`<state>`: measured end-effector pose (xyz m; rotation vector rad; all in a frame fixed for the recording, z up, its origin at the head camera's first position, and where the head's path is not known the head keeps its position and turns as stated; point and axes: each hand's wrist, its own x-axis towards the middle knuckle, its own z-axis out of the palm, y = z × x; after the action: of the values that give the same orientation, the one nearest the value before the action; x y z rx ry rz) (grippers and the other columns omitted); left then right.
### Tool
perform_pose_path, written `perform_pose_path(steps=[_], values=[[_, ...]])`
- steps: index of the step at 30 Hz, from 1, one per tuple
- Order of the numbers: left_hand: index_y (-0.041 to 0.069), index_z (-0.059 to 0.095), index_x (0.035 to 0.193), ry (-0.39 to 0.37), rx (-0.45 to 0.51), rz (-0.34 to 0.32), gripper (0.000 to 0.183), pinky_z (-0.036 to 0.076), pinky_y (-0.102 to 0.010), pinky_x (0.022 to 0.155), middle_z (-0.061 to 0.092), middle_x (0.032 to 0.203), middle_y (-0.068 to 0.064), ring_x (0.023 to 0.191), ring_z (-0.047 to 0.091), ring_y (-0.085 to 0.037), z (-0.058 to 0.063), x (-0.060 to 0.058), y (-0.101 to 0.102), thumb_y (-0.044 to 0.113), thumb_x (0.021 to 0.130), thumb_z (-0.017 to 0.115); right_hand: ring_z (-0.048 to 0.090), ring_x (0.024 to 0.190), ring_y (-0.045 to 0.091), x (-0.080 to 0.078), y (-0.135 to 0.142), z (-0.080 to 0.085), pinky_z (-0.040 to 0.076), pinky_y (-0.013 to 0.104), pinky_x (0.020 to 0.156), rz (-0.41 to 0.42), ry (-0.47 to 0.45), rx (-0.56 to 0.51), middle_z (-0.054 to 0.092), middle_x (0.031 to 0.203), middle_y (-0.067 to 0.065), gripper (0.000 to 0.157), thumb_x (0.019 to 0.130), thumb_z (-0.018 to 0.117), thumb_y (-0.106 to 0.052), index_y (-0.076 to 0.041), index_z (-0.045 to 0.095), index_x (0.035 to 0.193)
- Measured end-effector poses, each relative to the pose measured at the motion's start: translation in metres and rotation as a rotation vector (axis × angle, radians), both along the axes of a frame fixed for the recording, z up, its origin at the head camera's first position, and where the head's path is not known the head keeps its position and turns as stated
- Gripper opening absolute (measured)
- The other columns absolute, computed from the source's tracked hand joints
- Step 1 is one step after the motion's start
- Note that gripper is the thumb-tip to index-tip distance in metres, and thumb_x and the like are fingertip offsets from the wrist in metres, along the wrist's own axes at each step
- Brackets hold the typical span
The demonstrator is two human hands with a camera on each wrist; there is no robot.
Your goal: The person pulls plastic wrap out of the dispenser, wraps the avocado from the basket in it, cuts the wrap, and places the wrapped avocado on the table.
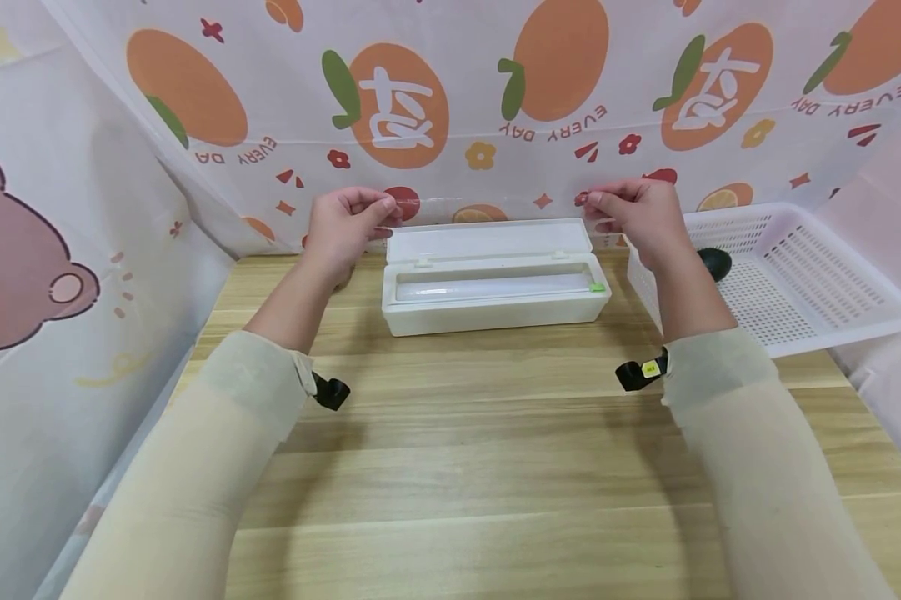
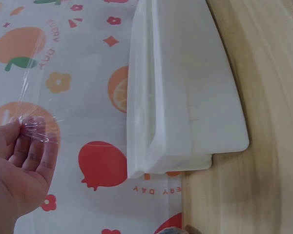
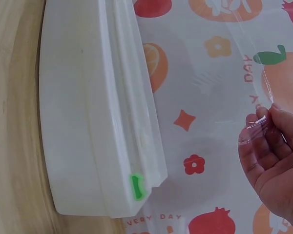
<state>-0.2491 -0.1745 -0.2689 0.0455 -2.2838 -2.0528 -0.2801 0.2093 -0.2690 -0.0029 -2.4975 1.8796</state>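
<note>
The plastic wrap (image 2: 36,130) is clear and hangs in the air between the two hands, above and behind the long white box (image 1: 495,318) on the counter (image 1: 450,467). The left hand (image 1: 343,227) has a closed grip, one end of the wrap pinched and bunched between thumb and fingers; the right hand (image 1: 639,218) pinches the other end the same way. The box's lid (image 1: 488,242) is up, a pale roll (image 1: 488,287) lies inside, and a green clip (image 1: 597,287) sits at the right end. Whether the wrap joins the roll, I cannot tell.

The wrap should be nearly weightless, limp and clingy, quick to fold onto itself and easy to tear if pulled unevenly. It is best taken by its two corners with light, even tension, fingertips only, so that the middle stays flat and unwrinkled
</note>
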Motion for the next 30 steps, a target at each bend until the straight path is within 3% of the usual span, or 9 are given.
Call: perform_pose_path(steps=[7, 13, 23, 30], values=[[-0.001, 0.069, 0.109, 0.026, -0.003, 0.004, 0.03, 0.058, -0.032, 0.081, 0.074, 0.093, -0.007, 0.088, 0.072, -0.018, 0.01, -0.001, 0.001, 0.02, 0.089, 0.073, 0.07, 0.09, 0.017, -0.002, 0.0, 0.009, 0.058, 0.022, 0.073, 0.006, 0.029, -0.049, 0.074, 0.095, 0.002, 0.035, 0.083, 0.076, -0.031, -0.01, 0.075, 0.11], [0.0, 0.07, 0.107, 0.038, 0.001, 0.004, 0.027, 0.059, -0.03, 0.078, 0.074, 0.09, -0.006, 0.086, 0.071, -0.019, 0.017, -0.001, 0.0, 0.019, 0.088, 0.074, 0.069, 0.093, 0.019, -0.002, 0.0, 0.017, 0.058, 0.022, 0.075, 0.0, 0.002, -0.063, 0.074, 0.097, 0.003, 0.042, 0.078, 0.078, -0.037, -0.012, 0.075, 0.112], [0.004, 0.072, 0.102, 0.069, 0.003, 0.001, 0.019, 0.059, -0.027, 0.077, 0.073, 0.091, -0.007, 0.086, 0.07, -0.022, 0.031, 0.001, 0.0, 0.018, 0.088, 0.074, 0.069, 0.087, 0.017, -0.005, 0.0, 0.03, 0.057, 0.021, 0.074, 0.008, 0.041, -0.065, 0.073, 0.095, 0.003, 0.036, 0.082, 0.076, -0.033, -0.012, 0.074, 0.112], [-0.003, 0.069, 0.107, 0.07, 0.059, 0.001, 0.026, 0.059, -0.027, 0.077, 0.072, 0.091, -0.007, 0.089, 0.069, -0.023, 0.041, -0.002, 0.0, 0.014, 0.088, 0.073, 0.069, 0.087, 0.018, -0.007, -0.001, 0.039, 0.058, 0.021, 0.073, -0.002, 0.046, -0.09, 0.073, 0.093, 0.003, 0.035, 0.082, 0.078, -0.029, -0.008, 0.074, 0.111]])
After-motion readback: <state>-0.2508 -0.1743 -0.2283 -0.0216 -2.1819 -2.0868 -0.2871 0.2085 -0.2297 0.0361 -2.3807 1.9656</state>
